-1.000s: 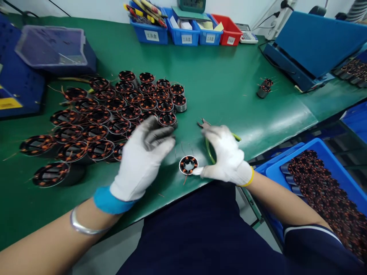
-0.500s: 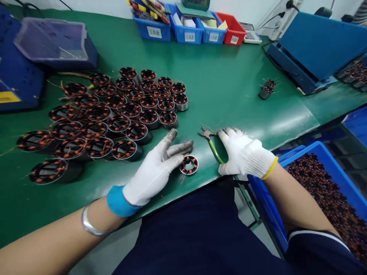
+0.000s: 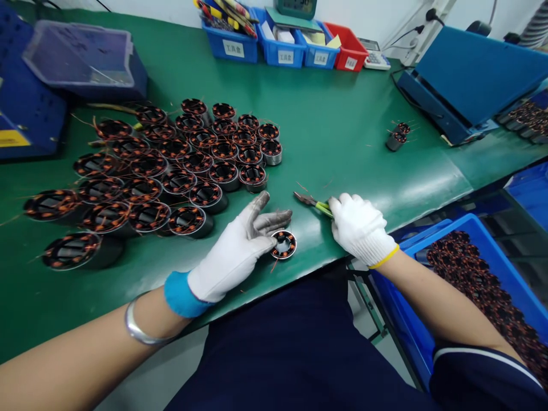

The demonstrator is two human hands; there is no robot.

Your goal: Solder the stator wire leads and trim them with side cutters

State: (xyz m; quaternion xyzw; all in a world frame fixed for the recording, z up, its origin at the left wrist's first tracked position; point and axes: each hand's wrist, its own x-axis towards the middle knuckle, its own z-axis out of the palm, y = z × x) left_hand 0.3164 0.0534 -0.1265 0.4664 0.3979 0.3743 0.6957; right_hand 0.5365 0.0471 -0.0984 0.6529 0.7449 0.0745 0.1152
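Note:
My left hand (image 3: 244, 245), in a white glove with greyed fingertips, lies beside a small motor stator (image 3: 283, 245). Its fingers are spread, and the thumb reaches the stator's left rim. The stator stands upright near the table edge, copper windings round its open middle and a loose wire end at its front. In my gloved right hand (image 3: 358, 225) are green-handled cutting pliers (image 3: 315, 204), fingers wrapped round the handles. The jaws point left, just above the table, and look nearly closed. To the left of my hands stands a group of several wound stators (image 3: 192, 165) with stray copper wires.
Two stacked stators (image 3: 397, 138) stand at the right, near a blue machine (image 3: 479, 80). A blue crate (image 3: 475, 222) full of stators sits below the table's right edge. Labelled bins (image 3: 282, 56) and a red bin (image 3: 349, 48) line the back; a translucent bin (image 3: 85, 63) stands left.
My right hand has closed round the pliers' handles, bringing them together and turning the tool to point left. My left hand stays by the stator, fingers still spread.

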